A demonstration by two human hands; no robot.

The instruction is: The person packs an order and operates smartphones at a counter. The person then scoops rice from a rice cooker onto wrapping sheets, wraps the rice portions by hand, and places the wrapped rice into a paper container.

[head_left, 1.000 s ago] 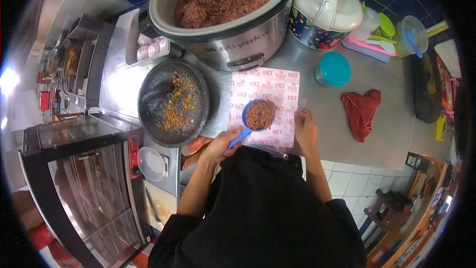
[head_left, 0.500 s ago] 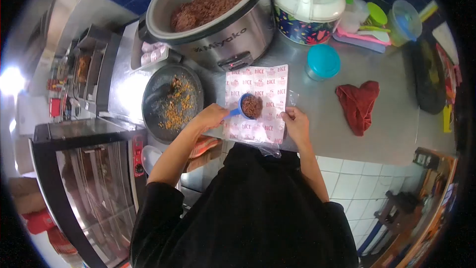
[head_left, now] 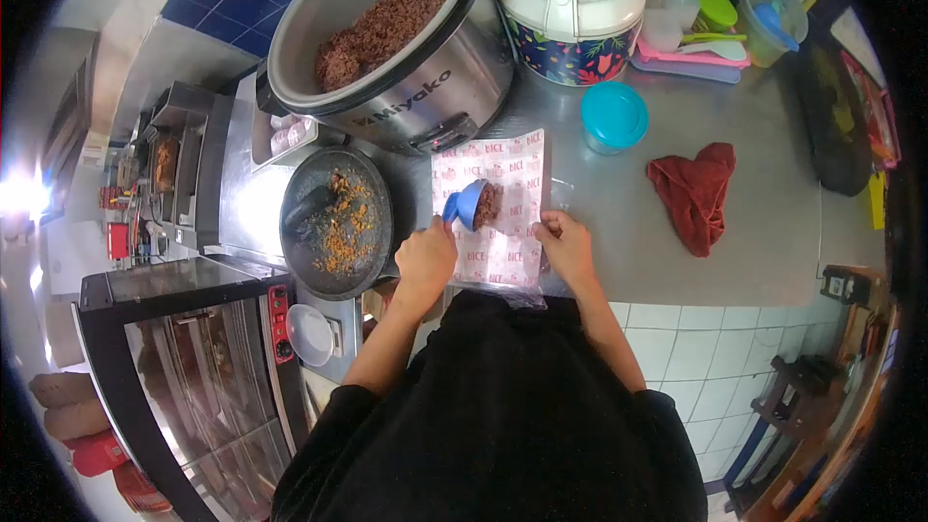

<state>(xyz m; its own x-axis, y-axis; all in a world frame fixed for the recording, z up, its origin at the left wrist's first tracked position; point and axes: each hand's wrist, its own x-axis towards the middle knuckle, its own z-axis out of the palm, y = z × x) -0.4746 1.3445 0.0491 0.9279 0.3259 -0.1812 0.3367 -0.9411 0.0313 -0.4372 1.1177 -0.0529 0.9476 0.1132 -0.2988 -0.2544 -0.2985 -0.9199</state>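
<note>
In the head view, the left hand [head_left: 426, 256] has its fingers closed around the handle of the blue scoop [head_left: 470, 204], which is tipped on its side over the printed paper [head_left: 522, 169], reddish-brown rice [head_left: 487, 205] at its mouth. The right hand [head_left: 567, 246] has curled fingers at the paper's right edge; whether they grip it cannot be told. The rice cooker [head_left: 425, 97] stands at the far left of the paper, the stone bowl [head_left: 314, 269] left.

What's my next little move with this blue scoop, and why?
Probably tip the blue scoop fully over with your left hand: it tilts above the printed paper, with rice at its mouth, and your right hand is at the paper's edge.
</note>
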